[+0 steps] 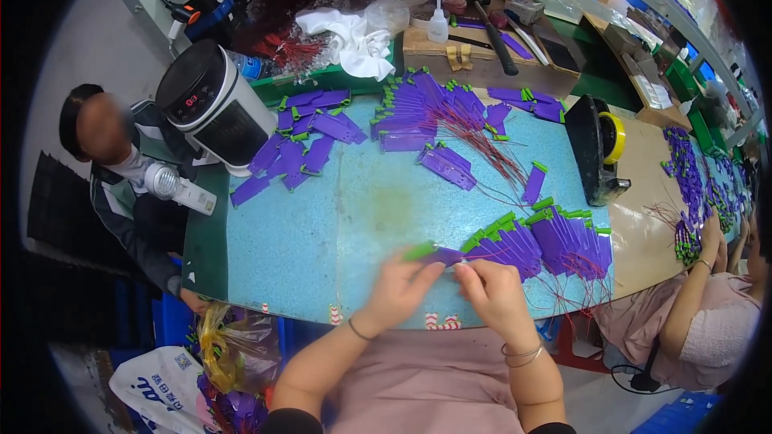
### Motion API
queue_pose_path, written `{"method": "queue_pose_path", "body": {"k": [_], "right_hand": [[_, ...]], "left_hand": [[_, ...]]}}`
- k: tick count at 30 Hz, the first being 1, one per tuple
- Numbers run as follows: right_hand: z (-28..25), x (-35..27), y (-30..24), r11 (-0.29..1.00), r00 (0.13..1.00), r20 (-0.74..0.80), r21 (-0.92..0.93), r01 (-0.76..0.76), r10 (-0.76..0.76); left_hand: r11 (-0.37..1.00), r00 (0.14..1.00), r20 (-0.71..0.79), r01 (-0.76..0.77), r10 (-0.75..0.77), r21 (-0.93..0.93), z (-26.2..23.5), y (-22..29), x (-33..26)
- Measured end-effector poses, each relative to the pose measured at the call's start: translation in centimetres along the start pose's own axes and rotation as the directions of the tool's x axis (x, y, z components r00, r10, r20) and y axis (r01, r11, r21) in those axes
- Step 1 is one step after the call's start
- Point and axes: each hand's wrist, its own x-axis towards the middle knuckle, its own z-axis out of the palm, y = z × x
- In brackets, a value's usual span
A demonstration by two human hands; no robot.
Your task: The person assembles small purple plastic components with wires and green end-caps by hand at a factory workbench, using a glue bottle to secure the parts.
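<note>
My left hand (pixel 402 288), slightly blurred, pinches a small purple circuit board (pixel 447 255) with a green end piece, just above the near part of the blue mat. Close beside it, the thumb and fingers of my right hand (pixel 492 289) are pressed together at the board's other end. What that hand pinches is too small to make out. Just beyond my right hand lies a fanned row of purple boards (pixel 515 245) with green ends. Thin red wires (pixel 575 269) trail from that row. A single board (pixel 533 183) rests farther back.
A loose pile of boards (pixel 310 137) lies at the left, and a wired stack (pixel 410 116) at the back. A white heater (pixel 217 104) and a black tape dispenser (pixel 591 153) flank the mat. A hammer (pixel 494 32) lies behind. Another person (pixel 121 153) sits left; someone's arm (pixel 683 297) shows right.
</note>
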Motion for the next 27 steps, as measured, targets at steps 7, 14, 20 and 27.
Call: {"method": "queue_pose_path", "body": {"k": [7, 14, 20, 27], "right_hand": [[-0.2, 1.1, -1.8, 0.926, 0.928, 0.007, 0.071, 0.371, -0.373], [0.7, 0.0, 0.3, 0.924, 0.951, -0.009, 0.234, 0.301, -0.308], [-0.1, -0.3, 0.8, 0.934, 0.992, -0.054, 0.336, 0.123, -0.111], [-1.1, -1.4, 2.1, 0.789, 0.926, 0.044, -0.509, 0.344, -0.375]], "left_hand": [[0.905, 0.949, 0.219, -0.288, 0.226, 0.313, 0.4, 0.2, -0.4], [0.888, 0.940, 0.240, -0.315, 0.243, 0.333, 0.9, 0.6, -0.8], [0.896, 0.838, 0.421, 0.428, -0.347, -0.114, 0.3, 1.7, 0.5], [0.617, 0.950, 0.131, -0.286, 0.284, 0.733, -4.0, -3.3, 11.1]]}}
